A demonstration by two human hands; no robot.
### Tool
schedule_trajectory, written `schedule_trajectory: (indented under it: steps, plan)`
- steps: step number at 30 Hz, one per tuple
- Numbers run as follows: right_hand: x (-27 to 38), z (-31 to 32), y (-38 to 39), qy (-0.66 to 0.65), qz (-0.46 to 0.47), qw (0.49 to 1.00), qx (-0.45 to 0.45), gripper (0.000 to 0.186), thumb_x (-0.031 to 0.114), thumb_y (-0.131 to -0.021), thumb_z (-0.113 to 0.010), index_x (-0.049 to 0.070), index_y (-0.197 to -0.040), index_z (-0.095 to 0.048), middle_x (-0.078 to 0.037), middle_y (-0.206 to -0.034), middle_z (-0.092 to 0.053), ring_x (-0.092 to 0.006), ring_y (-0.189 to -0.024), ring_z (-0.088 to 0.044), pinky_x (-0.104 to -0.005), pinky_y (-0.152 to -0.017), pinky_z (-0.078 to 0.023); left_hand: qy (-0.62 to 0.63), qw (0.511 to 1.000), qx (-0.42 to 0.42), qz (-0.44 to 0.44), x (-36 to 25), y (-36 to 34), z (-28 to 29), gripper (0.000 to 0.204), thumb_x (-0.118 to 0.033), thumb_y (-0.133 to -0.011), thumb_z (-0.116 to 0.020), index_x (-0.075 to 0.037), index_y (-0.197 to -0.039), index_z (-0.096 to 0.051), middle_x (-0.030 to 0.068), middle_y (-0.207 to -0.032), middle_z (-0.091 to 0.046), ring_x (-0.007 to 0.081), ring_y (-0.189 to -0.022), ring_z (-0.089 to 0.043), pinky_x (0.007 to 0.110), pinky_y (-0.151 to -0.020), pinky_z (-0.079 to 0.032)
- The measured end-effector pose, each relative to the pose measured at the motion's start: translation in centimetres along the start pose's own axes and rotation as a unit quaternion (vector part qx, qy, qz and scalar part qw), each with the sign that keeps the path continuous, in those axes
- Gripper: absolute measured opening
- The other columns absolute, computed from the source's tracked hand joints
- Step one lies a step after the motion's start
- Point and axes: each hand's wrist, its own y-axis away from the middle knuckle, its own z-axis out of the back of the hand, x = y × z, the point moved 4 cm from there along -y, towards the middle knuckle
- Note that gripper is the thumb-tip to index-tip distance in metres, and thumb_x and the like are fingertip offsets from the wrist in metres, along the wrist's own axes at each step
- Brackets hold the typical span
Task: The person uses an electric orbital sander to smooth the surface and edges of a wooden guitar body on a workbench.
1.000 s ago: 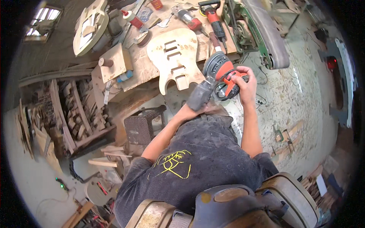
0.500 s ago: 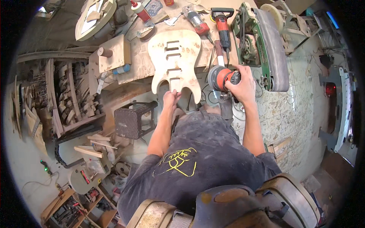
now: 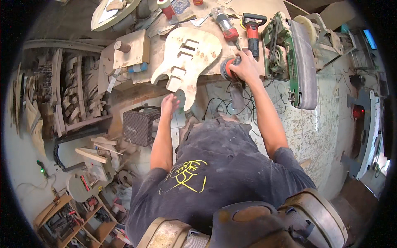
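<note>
A pale wooden guitar body [image 3: 196, 56] with cut-out cavities lies on the workbench [image 3: 231, 8], its horns past the front edge. My left hand [image 3: 168, 103] hangs just below the neck end, fingers apart and holding nothing. My right hand [image 3: 247, 67] is wrapped round a red and black round sander [image 3: 226, 68] at the bench's front edge, right of the body; a grey dust container [image 3: 237, 98] hangs below it. Behind the sander lie a red and silver power tool [image 3: 230, 33] and a red and black grinder [image 3: 252, 37].
A green belt sander [image 3: 300, 74] stands at the right. A wood block with a round peg [image 3: 124, 53] sits left. Below are a dark perforated stool [image 3: 136, 128], a wood offcut rack [image 3: 80, 95], cables [image 3: 213, 103] and a shelf of tools [image 3: 93, 215].
My right hand has moved forward and left with the sander, up to the bench. My left hand left the dust container, held the body's neck end, then let go. The body has turned slightly.
</note>
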Motion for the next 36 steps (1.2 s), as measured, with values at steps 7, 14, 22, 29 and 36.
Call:
schedule_trajectory:
  steps: [7,14,22,29,36]
  plan:
    - [1.5,-3.9,-4.8,0.033,-0.023,0.999,0.024,0.065,0.046,-0.073,-0.078,0.003,-0.12,-0.065,-0.025,-0.123,-0.059,-0.0431,-0.108,-0.066,-0.0494,-0.093,-0.054,-0.11,0.994,0.015,0.01,6.3,6.2,3.0,0.031,-0.03,-0.099,-0.067,-0.003,-0.113,-0.062,0.0096,-0.101,-0.072,0.0184,-0.079,-0.07,0.031,-0.072,-0.057]
    - [0.7,-5.3,-5.9,-0.011,-0.032,0.999,0.039,0.079,0.064,-0.081,-0.074,0.007,-0.133,-0.057,-0.026,-0.13,-0.057,-0.0437,-0.12,-0.059,-0.0516,-0.1,-0.049,-0.233,0.954,0.189,-0.016,4.8,8.6,-3.7,0.042,-0.033,-0.098,-0.068,0.0,-0.124,-0.064,0.011,-0.114,-0.073,0.0188,-0.094,-0.073,0.03,-0.083,-0.055]
    - [-4.4,-5.1,-0.9,-0.24,0.003,0.967,-0.082,0.056,0.047,-0.092,-0.068,0.006,-0.131,-0.063,-0.023,-0.116,-0.066,-0.0394,-0.112,-0.063,-0.0469,-0.096,-0.049,-0.395,0.862,0.287,-0.14,5.1,6.2,-14.8,0.077,-0.04,-0.087,-0.078,0.003,-0.144,-0.051,0.0167,-0.128,-0.068,0.0276,-0.117,-0.064,0.036,-0.1,-0.05]
    - [-12.1,-8.5,8.6,-0.287,-0.173,0.942,-0.026,0.031,0.018,-0.092,-0.061,0.005,-0.12,-0.068,-0.025,-0.114,-0.07,-0.0369,-0.102,-0.07,-0.0446,-0.092,-0.054,-0.198,0.932,0.302,0.035,4.1,6.7,-20.8,0.055,-0.038,-0.096,-0.071,0.0,-0.132,-0.053,0.0115,-0.127,-0.064,0.0254,-0.112,-0.065,0.04,-0.091,-0.055]
    - [-9.3,-13.2,6.4,-0.259,-0.235,0.936,0.028,0.036,0.013,-0.088,-0.059,0.008,-0.123,-0.064,-0.021,-0.11,-0.072,-0.0402,-0.11,-0.066,-0.0469,-0.098,-0.051,-0.187,0.948,0.256,0.003,1.3,5.8,-19.7,0.041,-0.033,-0.101,-0.065,0.0,-0.126,-0.06,0.0088,-0.115,-0.067,0.0218,-0.099,-0.067,0.037,-0.086,-0.058]
